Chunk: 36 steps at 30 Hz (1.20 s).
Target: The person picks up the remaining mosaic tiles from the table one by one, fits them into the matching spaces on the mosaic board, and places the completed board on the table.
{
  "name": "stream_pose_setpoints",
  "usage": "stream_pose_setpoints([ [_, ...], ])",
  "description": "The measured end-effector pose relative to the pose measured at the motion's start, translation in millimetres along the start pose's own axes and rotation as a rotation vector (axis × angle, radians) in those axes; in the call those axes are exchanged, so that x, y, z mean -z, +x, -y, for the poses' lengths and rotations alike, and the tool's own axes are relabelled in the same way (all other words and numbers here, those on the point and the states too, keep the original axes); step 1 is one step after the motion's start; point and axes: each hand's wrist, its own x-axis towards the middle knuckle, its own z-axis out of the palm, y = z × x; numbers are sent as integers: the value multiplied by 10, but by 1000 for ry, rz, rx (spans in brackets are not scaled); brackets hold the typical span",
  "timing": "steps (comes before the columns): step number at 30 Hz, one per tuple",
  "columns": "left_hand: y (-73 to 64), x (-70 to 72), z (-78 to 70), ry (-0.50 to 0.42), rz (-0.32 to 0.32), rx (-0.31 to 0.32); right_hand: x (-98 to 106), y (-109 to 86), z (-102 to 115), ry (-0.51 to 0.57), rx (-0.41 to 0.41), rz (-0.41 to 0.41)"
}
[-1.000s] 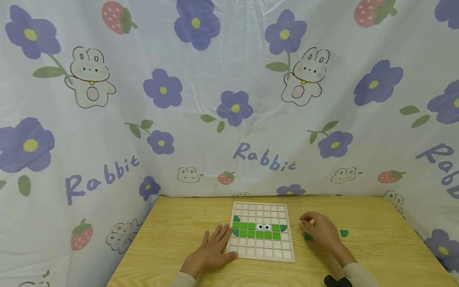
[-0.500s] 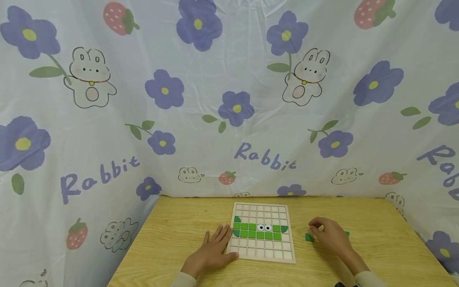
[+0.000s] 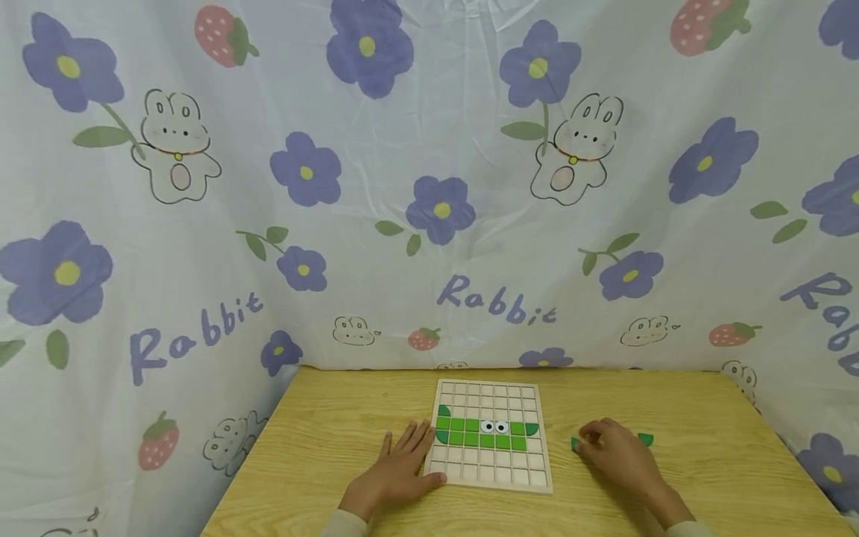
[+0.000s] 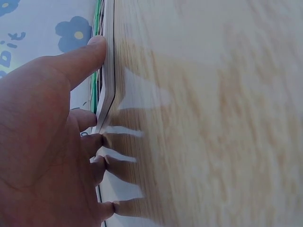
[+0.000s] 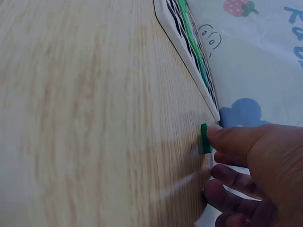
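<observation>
A square wooden grid board point(image 3: 488, 477) lies on the table, carrying a figure of green square tiles point(image 3: 471, 437), quarter-round darker tiles and two round eye tiles point(image 3: 494, 426). My left hand point(image 3: 396, 464) rests spread on the table at the board's left side, its thumb on the near left corner and its fingertips along the edge. Right of the board, the thumb and forefinger of my right hand point(image 3: 617, 453) are at a small dark green tile point(image 3: 575, 444) and pinch it low at the table. In the right wrist view the thumb tip overlaps this green tile point(image 5: 206, 138).
Another dark green quarter-round tile point(image 3: 646, 439) lies on the table just beyond the right hand. A white cloth point(image 3: 376, 283) printed with rabbits, flowers and strawberries hangs behind the wooden table point(image 3: 322, 418) and along its sides.
My right hand has shifted right and then down, its fingertips lowering to the left green tile. The left hand and the board stay in place.
</observation>
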Motion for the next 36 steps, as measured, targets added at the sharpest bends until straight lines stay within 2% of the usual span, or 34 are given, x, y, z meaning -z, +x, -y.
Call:
stream_pose_setpoints([
  [4,-9,10,-6,-9,-5,-11,-15,-7,32,-2,9,-4],
  [12,-26,24,-51,10,6,22,-38,-5,59,45,-17,7],
  [18,-29,14,-49,20,2,20,-49,-7,47,70,-17,0],
  [26,-16,3,-28,13,6,19,-45,-49,26,66,-1,-38],
  [36,2,-18,-9,23,5,22,-25,-70,21,61,-28,-56],
])
